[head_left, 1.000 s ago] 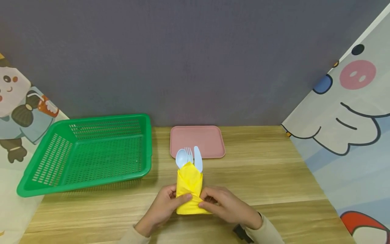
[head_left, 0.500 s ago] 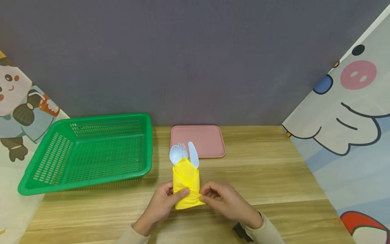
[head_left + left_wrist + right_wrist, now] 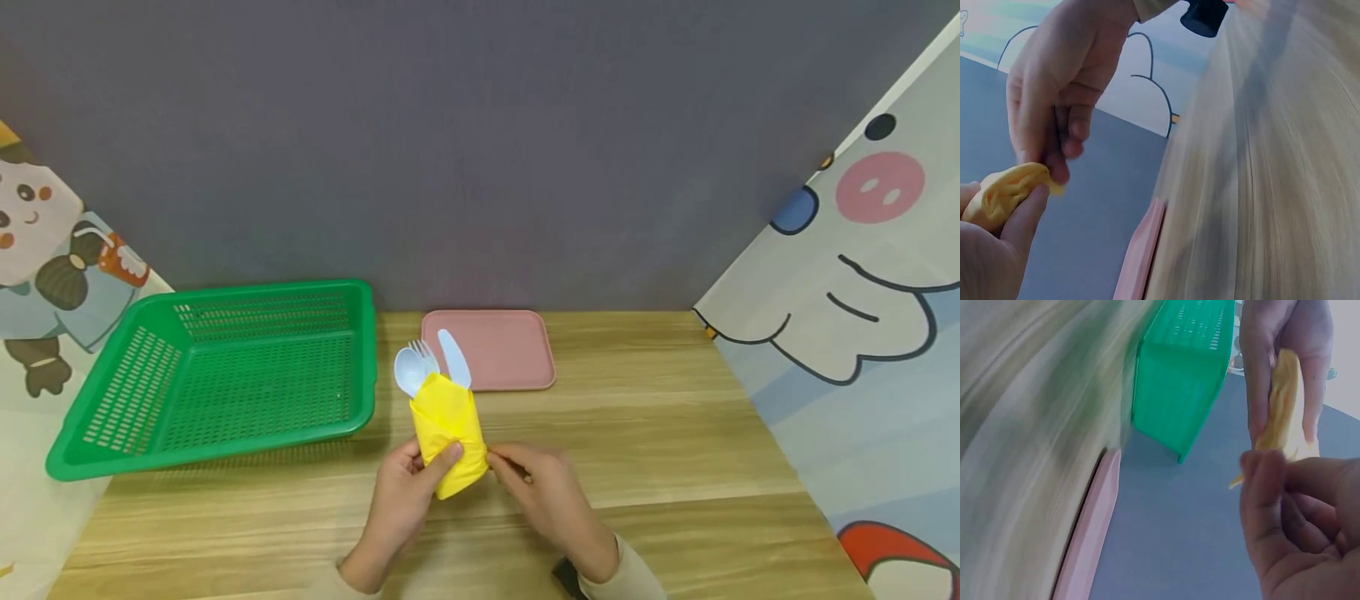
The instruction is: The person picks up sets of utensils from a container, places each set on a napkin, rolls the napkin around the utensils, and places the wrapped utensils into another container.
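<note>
A yellow napkin [image 3: 448, 425] is folded into a pouch around a pale blue spoon [image 3: 409, 372], fork [image 3: 424, 357] and knife [image 3: 454, 360], whose heads stick out at the top. My left hand [image 3: 403, 492] grips the pouch from the left, thumb across its front. At the pouch's right edge, the thumb and index finger of my right hand [image 3: 543, 496] pinch the napkin. In the right wrist view, a small yellow corner pokes out beyond those fingertips. The left wrist view shows the bunched lower end of the napkin [image 3: 1007, 194]; the cutlery handles are hidden inside.
A green perforated basket [image 3: 360, 358] stands on the left of the wooden table [image 3: 637, 417]. Behind the pouch lies a pink tray [image 3: 510, 350], near the grey back panel [image 3: 480, 150]. Cartoon-printed panels [image 3: 862, 292] flank the table.
Both hands have lifted the pouch up and to the left, and it now tilts leftward. The napkin's loose lower right part has been drawn in around the pouch's edge.
</note>
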`<action>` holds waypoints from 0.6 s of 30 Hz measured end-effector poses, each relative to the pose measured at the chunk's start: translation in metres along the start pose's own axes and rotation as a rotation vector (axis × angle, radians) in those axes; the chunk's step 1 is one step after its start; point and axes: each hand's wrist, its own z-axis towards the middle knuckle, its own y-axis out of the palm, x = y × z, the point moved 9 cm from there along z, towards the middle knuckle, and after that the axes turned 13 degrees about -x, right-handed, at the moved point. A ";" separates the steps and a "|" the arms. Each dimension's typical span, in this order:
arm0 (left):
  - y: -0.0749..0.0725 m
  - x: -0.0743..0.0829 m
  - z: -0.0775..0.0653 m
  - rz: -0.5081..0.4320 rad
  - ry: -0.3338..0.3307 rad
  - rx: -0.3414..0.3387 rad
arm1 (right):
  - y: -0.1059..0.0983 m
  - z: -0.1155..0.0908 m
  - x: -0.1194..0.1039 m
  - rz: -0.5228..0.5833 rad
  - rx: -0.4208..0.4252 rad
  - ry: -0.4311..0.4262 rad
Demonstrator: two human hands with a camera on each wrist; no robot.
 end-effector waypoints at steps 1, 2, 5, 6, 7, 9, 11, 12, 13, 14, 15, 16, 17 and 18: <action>0.000 0.001 0.000 0.006 0.009 0.007 | 0.001 0.000 0.000 0.021 -0.004 0.014; 0.000 0.002 0.000 0.011 0.015 0.017 | 0.003 0.001 0.001 0.038 -0.011 0.032; -0.001 0.004 0.000 0.018 0.018 0.040 | 0.007 0.003 0.005 0.123 -0.054 0.110; -0.001 0.005 0.000 0.018 0.023 0.042 | 0.009 0.004 0.008 0.169 -0.071 0.142; -0.001 0.006 0.000 0.017 0.027 0.041 | 0.010 0.005 0.010 0.212 -0.086 0.169; 0.000 0.007 0.000 0.014 0.032 0.032 | 0.013 0.006 0.015 0.299 -0.113 0.221; 0.001 0.009 0.001 0.020 0.039 0.015 | 0.016 0.007 0.018 0.381 -0.131 0.250; 0.001 0.009 0.001 0.028 0.039 0.007 | 0.017 0.007 0.020 0.421 -0.140 0.257; 0.001 0.009 0.001 0.042 0.032 0.003 | 0.018 0.007 0.022 0.454 -0.146 0.263; 0.001 0.009 0.002 0.050 0.024 -0.001 | 0.020 0.007 0.023 0.484 -0.151 0.267; 0.001 0.008 0.002 0.060 0.014 -0.006 | 0.021 0.007 0.025 0.517 -0.156 0.270; 0.000 0.008 0.002 0.069 0.002 -0.012 | 0.023 0.006 0.027 0.546 -0.159 0.269; 0.000 0.007 0.003 0.078 -0.009 -0.018 | 0.024 0.006 0.028 0.574 -0.162 0.266; 0.000 0.007 0.003 0.085 -0.021 -0.024 | 0.026 0.005 0.030 0.594 -0.165 0.266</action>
